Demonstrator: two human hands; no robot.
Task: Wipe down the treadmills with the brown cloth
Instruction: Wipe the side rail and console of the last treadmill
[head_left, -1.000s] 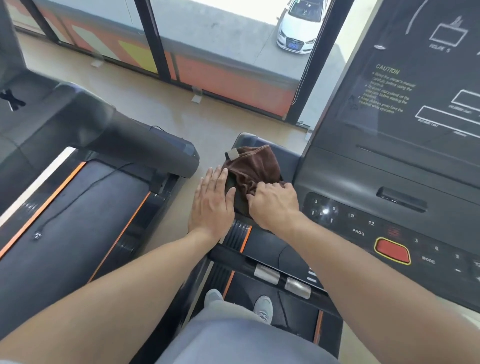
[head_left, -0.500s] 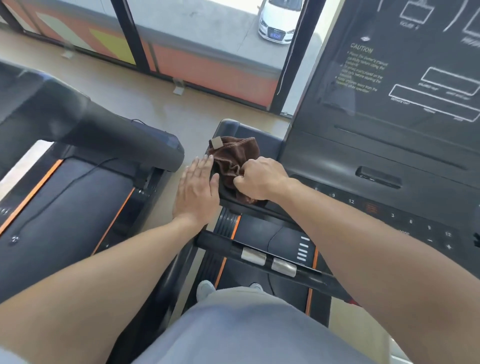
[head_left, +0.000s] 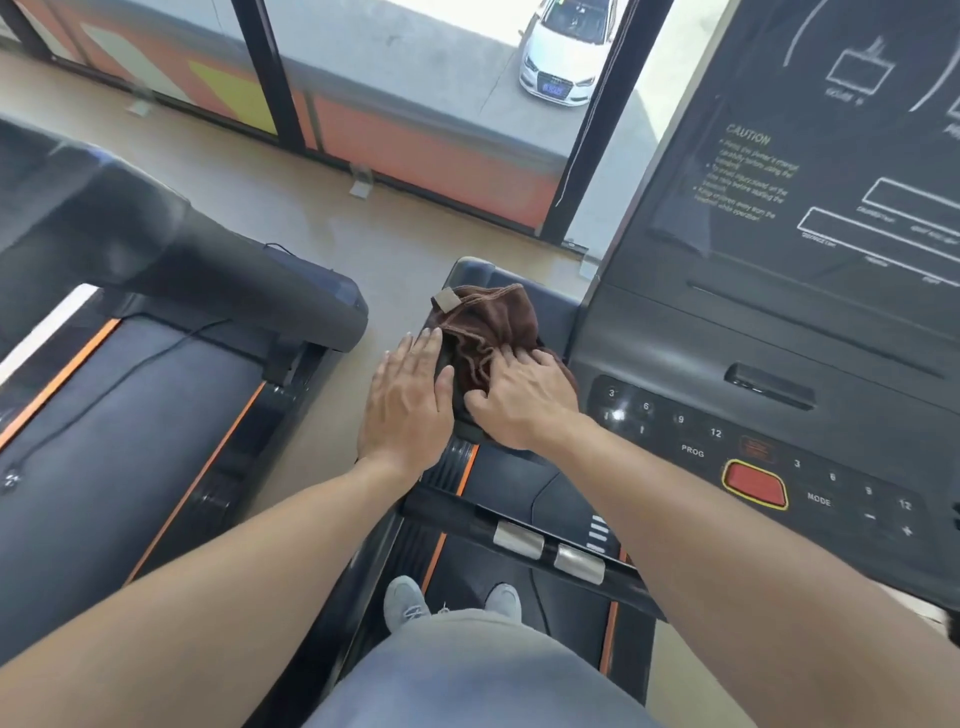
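**Hands press brown cloth to treadmill's left console wing**

Your right hand (head_left: 522, 397) lies fingers-down on the brown cloth (head_left: 488, 325), the fingers curled into its folds in a loose grip rather than a fist. Your left hand (head_left: 408, 402) rests flat and open beside it, palm down on the outer edge of the same surface, fingertips just touching the cloth's left border. The cloth sits bunched on the dark, rounded left wing (head_left: 470, 270) of the treadmill console (head_left: 727, 332). Its long axis runs away from you toward the window, and a small tan label (head_left: 445, 300) sits at the far left corner. The fabric looks soft and plush, with stitched hems gathered into ridges.

Right of the cloth, the console's smooth grey panel carries printed number keys and a red stop button (head_left: 755, 484) ringed in yellow. Above it a dark glossy display (head_left: 831, 156) shows white caution text. Below your hands, two silver grip pads (head_left: 548, 551) sit on a black crossbar, and your grey shoes (head_left: 405, 603) stand on the belt, which has orange stripes along its sides. To the left stands a second treadmill (head_left: 130, 415), its black deck also edged in orange, with a thin cord trailing across it. Beyond the glass, a white car (head_left: 566, 57) is parked on concrete.
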